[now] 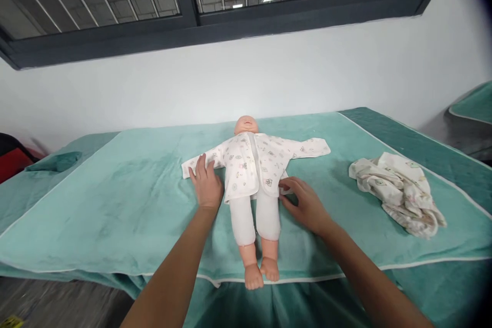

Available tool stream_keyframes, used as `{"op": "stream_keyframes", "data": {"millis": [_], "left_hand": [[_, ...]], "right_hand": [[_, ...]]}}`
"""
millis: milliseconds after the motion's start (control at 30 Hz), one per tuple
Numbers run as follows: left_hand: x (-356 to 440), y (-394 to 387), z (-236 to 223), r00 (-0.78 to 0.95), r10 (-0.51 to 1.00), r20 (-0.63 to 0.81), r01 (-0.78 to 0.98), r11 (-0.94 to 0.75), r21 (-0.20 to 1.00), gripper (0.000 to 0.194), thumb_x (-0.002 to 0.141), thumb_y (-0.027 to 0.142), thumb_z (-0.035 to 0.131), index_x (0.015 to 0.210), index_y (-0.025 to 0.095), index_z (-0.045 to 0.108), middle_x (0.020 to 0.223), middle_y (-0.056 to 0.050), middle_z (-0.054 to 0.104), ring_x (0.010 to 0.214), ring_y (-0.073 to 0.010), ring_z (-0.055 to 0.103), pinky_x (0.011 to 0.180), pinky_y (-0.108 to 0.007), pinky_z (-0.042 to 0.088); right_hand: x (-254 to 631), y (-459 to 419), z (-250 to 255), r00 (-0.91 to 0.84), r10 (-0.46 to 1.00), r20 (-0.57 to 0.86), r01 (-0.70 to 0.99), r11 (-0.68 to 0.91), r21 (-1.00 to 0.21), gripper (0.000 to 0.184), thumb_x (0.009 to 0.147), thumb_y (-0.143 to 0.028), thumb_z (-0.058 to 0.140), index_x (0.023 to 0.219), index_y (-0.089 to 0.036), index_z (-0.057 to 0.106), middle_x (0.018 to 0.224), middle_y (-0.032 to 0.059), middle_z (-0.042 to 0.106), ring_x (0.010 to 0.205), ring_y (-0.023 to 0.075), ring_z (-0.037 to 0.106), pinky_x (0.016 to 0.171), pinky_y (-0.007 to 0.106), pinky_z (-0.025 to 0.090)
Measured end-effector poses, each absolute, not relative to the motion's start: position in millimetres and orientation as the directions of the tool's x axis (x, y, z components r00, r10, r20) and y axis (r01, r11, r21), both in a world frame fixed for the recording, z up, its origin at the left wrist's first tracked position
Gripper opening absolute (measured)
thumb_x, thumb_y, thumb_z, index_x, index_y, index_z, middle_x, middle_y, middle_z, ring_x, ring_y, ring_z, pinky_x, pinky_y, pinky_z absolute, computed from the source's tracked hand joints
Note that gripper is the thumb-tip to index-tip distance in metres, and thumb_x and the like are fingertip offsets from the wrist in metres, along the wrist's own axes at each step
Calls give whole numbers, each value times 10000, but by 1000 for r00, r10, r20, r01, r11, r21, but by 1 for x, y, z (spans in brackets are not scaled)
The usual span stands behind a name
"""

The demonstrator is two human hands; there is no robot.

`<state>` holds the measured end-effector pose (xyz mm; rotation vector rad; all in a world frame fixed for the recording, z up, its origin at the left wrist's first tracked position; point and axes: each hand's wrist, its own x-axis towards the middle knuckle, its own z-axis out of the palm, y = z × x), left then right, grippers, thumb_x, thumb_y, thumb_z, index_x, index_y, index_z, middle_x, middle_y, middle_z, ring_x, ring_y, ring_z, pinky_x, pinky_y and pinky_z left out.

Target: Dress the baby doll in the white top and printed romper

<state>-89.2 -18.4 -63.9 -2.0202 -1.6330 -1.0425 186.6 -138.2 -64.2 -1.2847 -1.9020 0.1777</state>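
Note:
A baby doll point(249, 164) lies on its back on a teal towel point(126, 200), head toward the wall, feet over the near edge. It wears a white printed top point(253, 161) with sleeves spread out and white trousers point(255, 215). My left hand point(206, 183) lies flat, fingers stretched, on the doll's sleeve at the left. My right hand point(303, 202) rests by the top's lower right hem, fingertips curled onto the cloth edge.
A crumpled white printed garment point(400, 189) lies on the towel at the right. The bed is covered in darker teal point(423, 148) and stands against a white wall under a dark-framed window. A red and black object point(11, 159) sits at far left.

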Motion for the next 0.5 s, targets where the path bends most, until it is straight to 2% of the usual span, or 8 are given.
{"op": "stream_keyframes", "data": {"millis": [133,200,267,333,400,500], "left_hand": [[-91,-13,-69,135,690,711,930,-336,150,403,829,31,437,1176,136,614,1453,-179,524,1399,-305,428,1181,-519,301],[-91,-12,-71,144,708,691,936,-324,136,365,865,57,435,1172,126,622,1427,-183,541,1354,-319,459,1118,-491,378],[-91,-13,-70,154,737,658,947,-301,115,345,896,86,434,1185,129,619,1406,-177,552,1312,-323,482,1057,-472,420],[-90,-14,-68,169,776,607,956,-280,92,332,917,109,429,1190,148,615,1360,-163,577,1247,-313,514,1003,-453,443],[-88,-15,-64,185,817,547,962,-264,68,306,934,135,427,1173,161,616,1272,-149,612,1161,-304,545,956,-442,454],[-87,-16,-61,206,857,473,964,-261,54,264,947,166,435,1146,159,609,1143,-130,632,1065,-290,566,914,-420,460]], "right_hand": [[179,-129,-57,-70,856,511,667,422,-615,148,912,-149,525,1024,-240,558,927,19,634,863,202,597,821,365,467],[173,-126,-50,-2,860,511,587,414,-695,122,941,-201,509,1052,-243,540,943,23,611,868,193,587,815,348,479],[165,-125,-40,24,862,506,569,404,-716,133,949,-286,543,1071,-241,518,982,35,590,893,196,580,812,343,485],[155,-126,-27,4,875,483,677,353,-645,221,905,-374,628,1020,-234,501,987,43,578,890,213,571,781,353,473],[146,-127,-15,-24,887,462,823,279,-494,293,855,-418,685,942,-229,479,957,48,580,861,231,564,743,365,446],[135,-126,-6,-68,878,473,932,225,-284,201,880,-342,635,876,-229,469,916,53,596,833,241,567,720,371,411]]}}
